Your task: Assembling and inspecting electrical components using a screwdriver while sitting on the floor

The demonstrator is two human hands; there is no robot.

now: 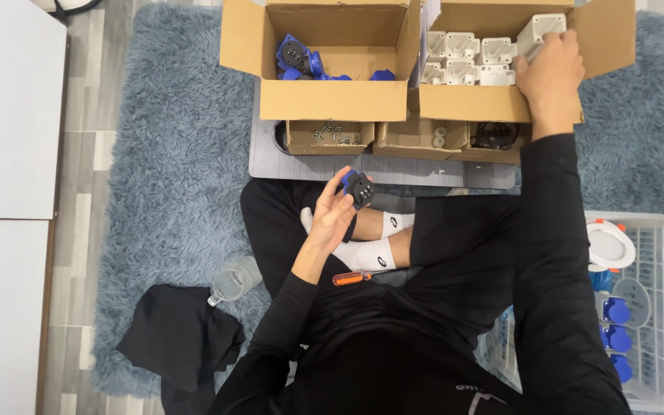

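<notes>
Gripping a white housing (541,31) with my right hand (551,65) in the right box (470,104) — picking step, I judge; left hand (332,215), nearer me than that box, clasps the blue-black insert (359,187) — joining them calls for aligning both.

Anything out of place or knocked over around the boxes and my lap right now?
Two things stand out. A clear bottle lies on its side on the rug beside a crumpled black cloth. The orange-handled screwdriver rests loose on the lap. Boxes look orderly.
</notes>
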